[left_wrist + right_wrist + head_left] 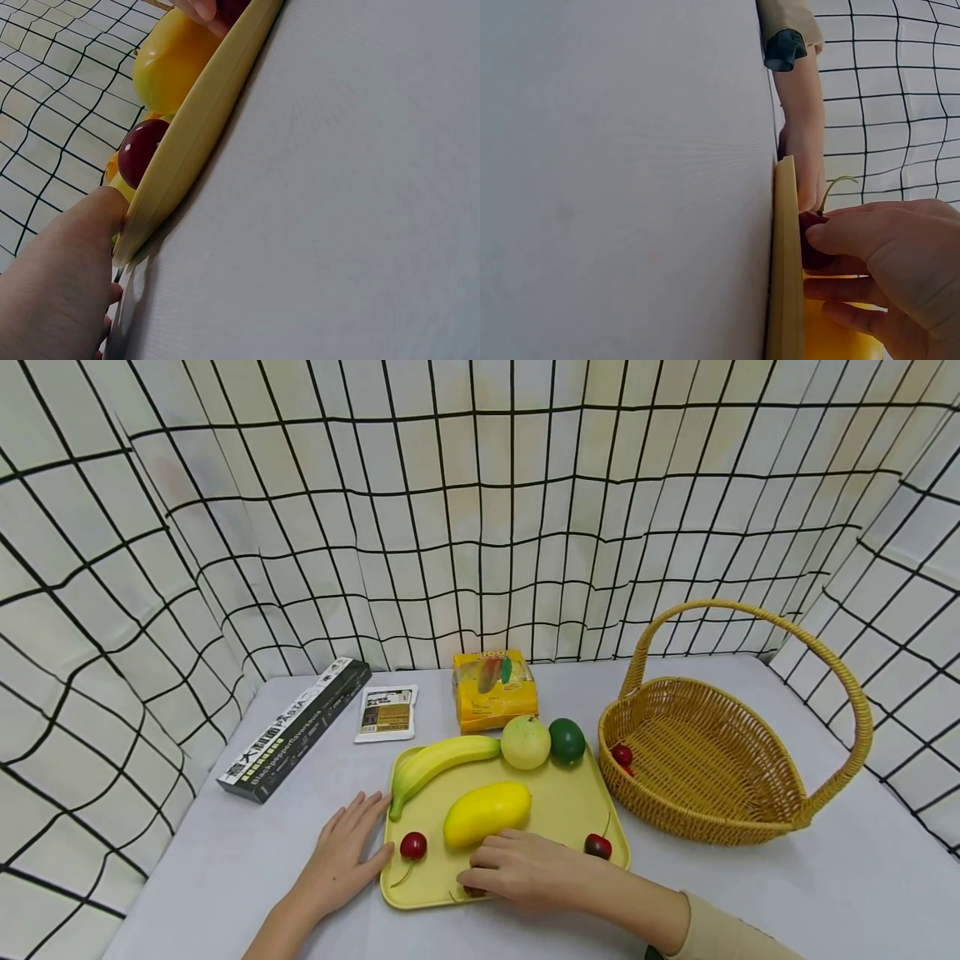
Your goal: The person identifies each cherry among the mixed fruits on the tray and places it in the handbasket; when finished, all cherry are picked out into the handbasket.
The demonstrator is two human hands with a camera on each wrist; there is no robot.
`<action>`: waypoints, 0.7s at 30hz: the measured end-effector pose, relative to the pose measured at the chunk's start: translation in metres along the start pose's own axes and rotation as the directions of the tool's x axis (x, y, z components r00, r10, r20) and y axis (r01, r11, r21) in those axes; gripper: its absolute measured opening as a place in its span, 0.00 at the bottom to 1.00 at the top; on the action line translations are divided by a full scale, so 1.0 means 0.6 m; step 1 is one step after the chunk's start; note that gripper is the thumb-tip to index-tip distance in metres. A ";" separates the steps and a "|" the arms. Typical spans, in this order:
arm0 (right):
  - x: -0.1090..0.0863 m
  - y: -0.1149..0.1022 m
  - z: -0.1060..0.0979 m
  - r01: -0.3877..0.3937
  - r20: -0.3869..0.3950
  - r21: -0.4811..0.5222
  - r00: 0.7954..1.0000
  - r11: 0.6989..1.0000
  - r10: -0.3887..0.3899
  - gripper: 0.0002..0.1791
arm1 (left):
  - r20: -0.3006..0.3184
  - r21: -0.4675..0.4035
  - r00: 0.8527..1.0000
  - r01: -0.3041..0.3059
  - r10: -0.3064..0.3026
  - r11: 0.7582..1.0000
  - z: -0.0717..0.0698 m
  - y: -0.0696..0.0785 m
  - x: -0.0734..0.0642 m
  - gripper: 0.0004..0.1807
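A: What is the right hand doing over there?

B: From my seat far away, I see the right hand (525,868) reach in from the low right corner, with a tan sleeve (716,931) behind it. The back of the hand is up. The fingers point left, over the near side of the yellow tray (558,810).

A: Do I see it holding something?

B: Yes. In my right wrist view, thumb and fingers pinch a dark red cherry (815,256). A thin stem (840,180) pokes out past them. The cherry is by the tray's near edge, a bit closer to me than the yellow mango (487,814). I can't tell if it touches the tray.

A: And the left hand?

B: I see the left hand (341,856) lying palm down on the white table (187,902), just left of the tray. Its fingers are straight and a little apart, and they hold nothing. The thumb sticks out and touches the tray's left rim. Near its tip is the left cherry (413,846).

A: Any more?

B: I see the right cherry (598,847) at the tray's right side. Some red fruit (621,753) sits in the basket (675,814), right of the tray.
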State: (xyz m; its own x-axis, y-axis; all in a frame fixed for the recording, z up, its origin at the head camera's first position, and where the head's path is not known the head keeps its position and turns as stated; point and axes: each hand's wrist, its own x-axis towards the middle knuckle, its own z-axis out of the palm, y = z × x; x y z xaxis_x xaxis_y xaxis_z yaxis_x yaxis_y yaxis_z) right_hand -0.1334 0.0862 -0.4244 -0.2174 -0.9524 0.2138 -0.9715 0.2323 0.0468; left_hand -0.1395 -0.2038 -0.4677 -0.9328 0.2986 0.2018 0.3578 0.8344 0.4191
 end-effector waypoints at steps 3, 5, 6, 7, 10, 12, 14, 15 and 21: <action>0.000 -0.002 -0.003 -0.018 0.015 0.016 1.000 1.000 0.018 0.12 | 0.002 -0.002 1.000 0.002 -0.002 1.000 -0.001 0.000 0.000 0.33; 0.000 -0.002 -0.006 -0.027 0.026 0.020 0.999 0.999 0.026 0.12 | 0.010 -0.006 1.000 0.009 -0.009 1.000 -0.002 0.000 -0.001 0.34; 0.000 -0.003 -0.008 -0.030 0.029 0.021 0.999 0.999 0.030 0.13 | 0.011 -0.007 1.000 0.009 -0.009 1.000 -0.002 0.000 -0.001 0.34; 0.000 -0.003 -0.009 -0.034 0.033 0.020 0.999 0.999 0.033 0.13 | 0.011 -0.008 1.000 0.008 -0.008 1.000 -0.002 0.001 -0.001 0.34; -0.001 -0.003 -0.014 -0.043 0.043 0.018 0.998 0.999 0.042 0.13 | 0.013 -0.007 1.000 0.009 -0.009 1.000 -0.002 0.001 -0.001 0.34; -0.002 -0.003 -0.017 -0.049 0.047 0.021 0.998 0.999 0.048 0.14 | 0.015 -0.006 1.000 0.011 -0.010 1.000 -0.002 0.001 -0.001 0.34; -0.003 -0.002 -0.020 -0.054 0.050 0.029 0.997 0.998 0.053 0.15 | 0.021 -0.003 1.000 0.017 -0.017 1.000 -0.002 0.000 0.000 0.34; -0.004 -0.002 -0.022 -0.056 0.049 0.034 0.997 0.998 0.055 0.15 | 0.025 -0.002 0.999 0.020 -0.020 1.000 -0.002 0.000 0.000 0.34; -0.007 -0.005 -0.033 -0.055 0.022 0.050 0.998 0.997 0.054 0.15 | 0.025 -0.004 0.999 0.022 -0.022 1.000 -0.003 0.002 0.000 0.34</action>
State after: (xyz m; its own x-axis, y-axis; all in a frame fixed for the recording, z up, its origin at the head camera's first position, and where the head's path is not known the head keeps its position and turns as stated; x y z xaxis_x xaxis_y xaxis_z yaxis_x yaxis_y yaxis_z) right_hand -0.1277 0.0932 -0.4057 -0.2720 -0.9425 0.1944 -0.9615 0.2746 -0.0140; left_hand -0.1391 -0.2038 -0.4656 -0.9411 0.2919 0.1703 0.3375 0.8387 0.4274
